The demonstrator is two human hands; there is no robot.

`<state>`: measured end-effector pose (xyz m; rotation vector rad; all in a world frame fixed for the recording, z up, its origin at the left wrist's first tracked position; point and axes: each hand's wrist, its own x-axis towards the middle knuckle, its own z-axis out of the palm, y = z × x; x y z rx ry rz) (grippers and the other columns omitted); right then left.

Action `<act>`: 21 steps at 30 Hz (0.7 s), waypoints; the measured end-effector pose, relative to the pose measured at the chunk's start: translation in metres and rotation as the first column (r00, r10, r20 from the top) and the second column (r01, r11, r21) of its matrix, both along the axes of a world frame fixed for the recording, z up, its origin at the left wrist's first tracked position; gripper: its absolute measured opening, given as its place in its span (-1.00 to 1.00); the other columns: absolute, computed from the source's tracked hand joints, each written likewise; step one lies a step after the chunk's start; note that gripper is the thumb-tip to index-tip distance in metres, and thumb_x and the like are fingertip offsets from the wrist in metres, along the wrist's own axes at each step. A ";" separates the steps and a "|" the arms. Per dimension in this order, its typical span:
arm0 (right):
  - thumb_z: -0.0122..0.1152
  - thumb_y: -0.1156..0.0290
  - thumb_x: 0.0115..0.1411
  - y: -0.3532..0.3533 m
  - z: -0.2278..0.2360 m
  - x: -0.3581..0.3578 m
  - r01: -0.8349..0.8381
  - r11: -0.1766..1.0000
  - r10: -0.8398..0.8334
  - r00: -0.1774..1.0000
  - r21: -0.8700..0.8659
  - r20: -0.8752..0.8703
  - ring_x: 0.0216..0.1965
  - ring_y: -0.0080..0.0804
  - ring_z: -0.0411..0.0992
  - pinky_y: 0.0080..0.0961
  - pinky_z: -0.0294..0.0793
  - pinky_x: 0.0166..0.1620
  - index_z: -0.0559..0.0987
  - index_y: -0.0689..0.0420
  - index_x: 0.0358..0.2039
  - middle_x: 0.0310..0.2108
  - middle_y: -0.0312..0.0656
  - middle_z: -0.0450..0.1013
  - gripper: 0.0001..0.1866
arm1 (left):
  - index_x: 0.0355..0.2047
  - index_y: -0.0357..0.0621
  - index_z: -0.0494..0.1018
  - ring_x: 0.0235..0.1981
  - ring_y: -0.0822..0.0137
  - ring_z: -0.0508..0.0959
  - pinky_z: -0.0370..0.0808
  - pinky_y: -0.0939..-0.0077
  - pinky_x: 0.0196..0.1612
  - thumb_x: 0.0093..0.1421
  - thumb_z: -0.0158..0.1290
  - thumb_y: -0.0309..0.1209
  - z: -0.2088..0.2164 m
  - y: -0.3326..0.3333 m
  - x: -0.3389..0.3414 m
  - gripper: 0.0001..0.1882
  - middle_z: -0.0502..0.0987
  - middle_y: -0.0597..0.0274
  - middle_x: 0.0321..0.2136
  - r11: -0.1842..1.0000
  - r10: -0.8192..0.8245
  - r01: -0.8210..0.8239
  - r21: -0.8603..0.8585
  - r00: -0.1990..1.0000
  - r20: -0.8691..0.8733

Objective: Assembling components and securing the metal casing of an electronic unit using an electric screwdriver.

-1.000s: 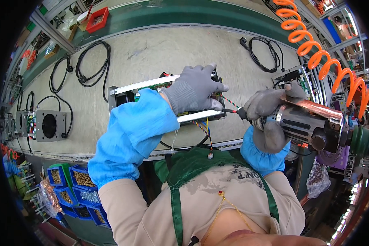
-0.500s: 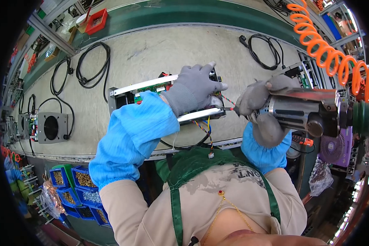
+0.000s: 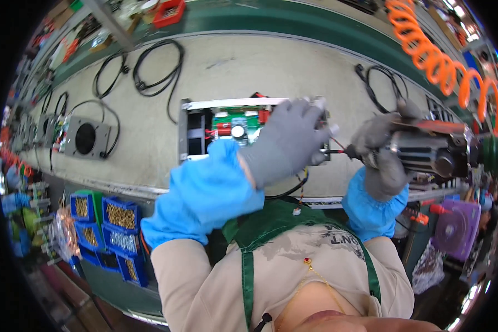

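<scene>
An electronic device chassis, with silver side rails and a green circuit board, lies on the bench in front of me. My left hand, in a grey glove, grips its right end, the fingers bent over the far side. A metal-bodied power screwdriver lies level in my right hand, which is also gloved and wrapped round its front part. Its thin bit points left and meets the chassis's right end just beside my left fingers. The exact contact is blurred. Coloured wires hang off the near side.
Coiled black power cords lie on the bench beyond. More units with round fans stand at left. Blue bins of screws are at lower left. An orange coiled air hose hangs at upper right; a purple fan is at lower right.
The view has shifted, and the chassis now lies straighter, with more of its board showing. My left fingers are less spread. The screwdriver stays at the chassis's right end.
</scene>
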<state>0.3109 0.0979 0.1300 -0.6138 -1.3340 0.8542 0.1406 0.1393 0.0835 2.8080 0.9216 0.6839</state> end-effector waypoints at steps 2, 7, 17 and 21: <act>0.16 0.41 0.08 0.001 0.002 0.009 -0.098 0.995 0.098 0.995 0.036 -0.001 -0.57 -0.47 0.34 -0.45 0.38 -0.52 0.22 0.24 0.15 -0.47 -0.25 0.31 -0.38 | -0.08 -0.04 0.44 0.01 -0.04 0.40 0.37 0.12 0.00 0.01 0.18 -0.18 0.010 -0.033 -0.023 -0.54 0.36 -0.03 0.03 1.000 -0.014 0.012 0.018 0.990 0.138; 0.28 0.41 0.02 0.005 -0.001 0.008 -0.137 0.991 0.136 0.987 -0.008 -0.087 -0.60 -0.42 0.33 -0.45 0.38 -0.54 0.18 0.30 0.13 -0.53 -0.23 0.32 -0.30 | -0.27 -0.25 0.46 -0.25 0.20 0.53 0.45 0.38 -0.12 0.01 0.03 -0.61 -0.047 -0.098 -0.100 -0.78 0.52 0.08 -0.30 0.753 0.626 -0.523 -0.399 0.383 0.680; 0.16 0.36 0.11 0.047 0.044 0.021 -0.785 0.595 0.797 0.604 0.172 0.001 -0.75 -0.64 0.21 -0.56 0.34 -0.56 0.19 0.32 0.17 -0.65 -0.41 0.25 -0.34 | -0.12 -0.31 0.41 -0.44 0.52 0.45 0.37 0.61 -0.44 0.05 0.00 -0.55 -0.117 -0.091 -0.131 -0.66 0.48 0.28 -0.44 0.422 0.906 -0.337 -0.842 0.111 0.409; 0.13 0.35 0.09 0.056 0.046 0.038 -0.548 0.807 0.575 0.814 0.219 -0.082 -0.72 -0.71 0.18 -0.68 0.19 -0.56 0.22 0.33 0.16 -0.66 -0.47 0.18 -0.35 | -0.18 -0.29 0.46 -0.45 0.55 0.45 0.36 0.64 -0.45 0.01 -0.03 -0.64 -0.120 -0.071 -0.128 -0.69 0.49 0.36 -0.44 0.518 0.845 -0.232 -0.823 -0.013 0.535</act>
